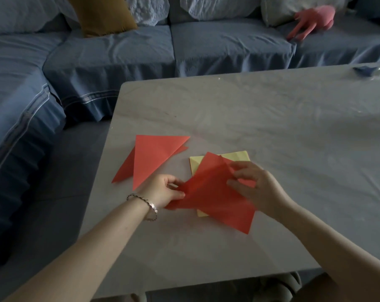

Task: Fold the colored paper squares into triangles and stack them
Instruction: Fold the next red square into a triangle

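A red paper square [215, 197] is partly lifted above a pile of yellow paper squares [239, 158] on the grey table [271, 118]. My left hand [165, 188] pinches its left corner between thumb and fingers. At the sheet's upper right edge my right hand [254, 184] pinches it, and one flap is bent over. Two folded red triangles [152, 158] lie overlapped on the table to the left of the pile.
A blue sofa [119, 51] wraps around the table's far and left sides, with a mustard cushion [102, 14] and a pink soft toy [311, 20] on it. A small dark blue object [365, 70] lies at the table's far right corner.
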Demonstrator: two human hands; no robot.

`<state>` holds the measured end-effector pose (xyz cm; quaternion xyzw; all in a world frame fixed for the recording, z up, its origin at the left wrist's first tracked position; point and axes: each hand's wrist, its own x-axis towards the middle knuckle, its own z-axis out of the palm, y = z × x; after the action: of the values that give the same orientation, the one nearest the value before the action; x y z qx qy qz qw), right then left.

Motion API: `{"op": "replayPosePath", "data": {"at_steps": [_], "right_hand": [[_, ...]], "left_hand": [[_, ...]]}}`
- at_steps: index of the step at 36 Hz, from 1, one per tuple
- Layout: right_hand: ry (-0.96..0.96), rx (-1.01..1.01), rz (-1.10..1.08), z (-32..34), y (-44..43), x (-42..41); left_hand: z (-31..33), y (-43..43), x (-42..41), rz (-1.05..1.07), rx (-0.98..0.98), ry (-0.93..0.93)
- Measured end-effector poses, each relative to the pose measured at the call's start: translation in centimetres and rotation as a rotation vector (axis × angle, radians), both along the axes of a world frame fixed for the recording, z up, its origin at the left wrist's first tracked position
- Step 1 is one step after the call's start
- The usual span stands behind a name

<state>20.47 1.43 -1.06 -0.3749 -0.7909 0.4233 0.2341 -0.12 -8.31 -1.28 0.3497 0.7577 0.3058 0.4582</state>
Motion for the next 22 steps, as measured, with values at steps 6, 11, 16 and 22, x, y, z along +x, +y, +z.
{"op": "replayPosePath", "data": {"at_steps": [6, 11, 16, 22], "right_hand": [[0.001, -0.203, -0.098, 0.3, 0.6, -0.2], [0.081, -0.200, -0.133, 0.5, -0.2, -0.4], [0.164, -0.116, -0.126, 1.5, -1.0, -0.6], [0.159, -0.008, -0.104, 2.8, -1.6, -1.0]], "left_hand": [[1.4, -1.5, 0.6, -0.091, 0.031, -0.138], [1.7, -2.1, 0.6, -0.087, 0.050, -0.030], [3.2, -1.7, 1.3, -0.017, 0.311, 0.103], [4.9, -1.3, 3.3, -0.016, 0.455, 0.213]]}}
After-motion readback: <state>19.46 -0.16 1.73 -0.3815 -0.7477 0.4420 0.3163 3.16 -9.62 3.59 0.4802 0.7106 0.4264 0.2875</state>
